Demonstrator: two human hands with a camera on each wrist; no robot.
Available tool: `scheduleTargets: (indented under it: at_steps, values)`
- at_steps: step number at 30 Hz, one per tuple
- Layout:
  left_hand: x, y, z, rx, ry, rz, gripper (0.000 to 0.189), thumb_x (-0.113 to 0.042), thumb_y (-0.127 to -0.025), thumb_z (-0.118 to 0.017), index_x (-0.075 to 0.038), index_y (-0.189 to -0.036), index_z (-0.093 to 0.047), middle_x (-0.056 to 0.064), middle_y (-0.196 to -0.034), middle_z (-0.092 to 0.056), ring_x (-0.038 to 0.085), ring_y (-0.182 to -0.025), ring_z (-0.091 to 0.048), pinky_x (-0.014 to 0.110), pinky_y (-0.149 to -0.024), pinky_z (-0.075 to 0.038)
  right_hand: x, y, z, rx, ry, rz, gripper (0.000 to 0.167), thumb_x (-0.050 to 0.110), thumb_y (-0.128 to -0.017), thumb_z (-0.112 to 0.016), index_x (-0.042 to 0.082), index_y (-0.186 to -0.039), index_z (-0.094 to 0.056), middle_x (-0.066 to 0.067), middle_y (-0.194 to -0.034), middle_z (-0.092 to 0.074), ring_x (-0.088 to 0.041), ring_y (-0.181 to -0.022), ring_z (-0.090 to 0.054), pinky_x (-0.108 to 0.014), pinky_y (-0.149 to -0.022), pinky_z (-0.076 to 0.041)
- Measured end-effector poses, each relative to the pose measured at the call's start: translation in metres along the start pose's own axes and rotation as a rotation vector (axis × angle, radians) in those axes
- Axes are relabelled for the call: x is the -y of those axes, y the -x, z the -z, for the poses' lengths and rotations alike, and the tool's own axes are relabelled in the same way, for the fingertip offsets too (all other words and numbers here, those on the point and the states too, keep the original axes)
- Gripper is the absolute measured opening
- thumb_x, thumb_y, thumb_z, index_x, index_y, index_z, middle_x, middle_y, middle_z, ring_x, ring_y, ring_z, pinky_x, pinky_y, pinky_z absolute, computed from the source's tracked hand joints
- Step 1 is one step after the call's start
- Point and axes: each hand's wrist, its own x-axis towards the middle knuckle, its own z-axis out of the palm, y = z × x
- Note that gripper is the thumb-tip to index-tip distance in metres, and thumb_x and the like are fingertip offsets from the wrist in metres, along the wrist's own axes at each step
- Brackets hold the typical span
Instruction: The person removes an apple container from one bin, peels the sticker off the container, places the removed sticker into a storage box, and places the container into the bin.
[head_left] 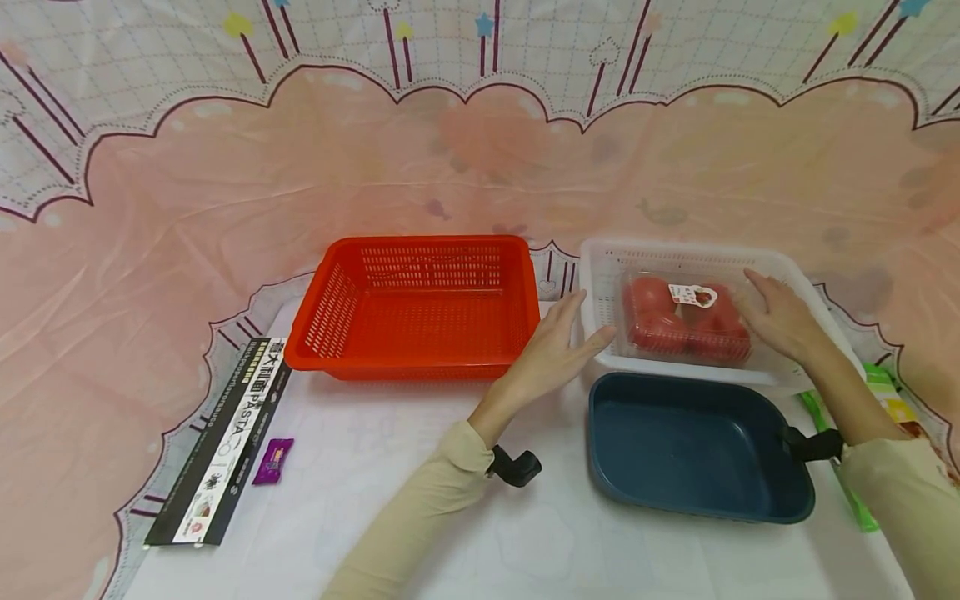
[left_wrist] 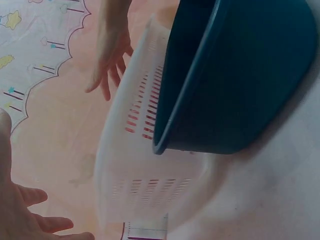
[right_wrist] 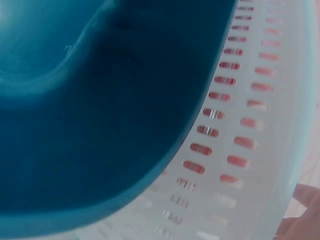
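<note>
A clear plastic pack of red tomatoes (head_left: 686,321) with a white label lies in the white slotted basket (head_left: 787,267). My left hand (head_left: 546,354) is at the basket's left end, fingers spread and holding nothing. At the other end my right hand (head_left: 783,317) reaches over the basket beside the tomato pack, its fingers extended. In the left wrist view, the left hand (left_wrist: 32,212) is at the lower left and the right hand (left_wrist: 111,60) hangs past the basket's far side. Only part of the right hand (right_wrist: 302,217) shows in the right wrist view.
A dark blue basin (head_left: 690,450) stands in front of the white basket. To the left are a red basket (head_left: 420,371), a black pasta box (head_left: 225,442) and a small purple packet (head_left: 273,462). A green bag (head_left: 862,508) lies partly under the right forearm.
</note>
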Motion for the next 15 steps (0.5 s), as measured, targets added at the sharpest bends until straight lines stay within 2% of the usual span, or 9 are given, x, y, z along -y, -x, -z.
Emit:
scheduleTargets:
  at_steps: [7, 15]
  values:
    - [-0.002, -0.006, -0.011, -0.020, 0.073, 0.044, 0.081, -0.066, -0.090, -0.045, -0.024, -0.155, -0.021, 0.002, -0.164, -0.015, 0.029, -0.149, -0.024, 0.063, -0.112, -0.028, -0.012, -0.006, 0.005, 0.050, -0.084, -0.004, 0.070, 0.042, -0.103, -0.024, -0.006, -0.151, -0.010, -0.042, -0.150, -0.014, -0.063, -0.136, -0.015, -0.075, -0.105, -0.015]
    - [0.002, -0.014, -0.026, -0.080, 0.207, 0.107, 0.078, -0.064, -0.090, -0.047, -0.027, -0.154, -0.023, 0.001, -0.164, -0.012, 0.030, -0.148, -0.024, 0.063, -0.114, -0.025, -0.023, -0.010, 0.011, 0.166, -0.234, -0.086, 0.074, 0.050, -0.101, -0.018, 0.002, -0.153, 0.005, -0.034, -0.156, 0.007, -0.060, -0.140, 0.001, -0.078, -0.105, -0.008]
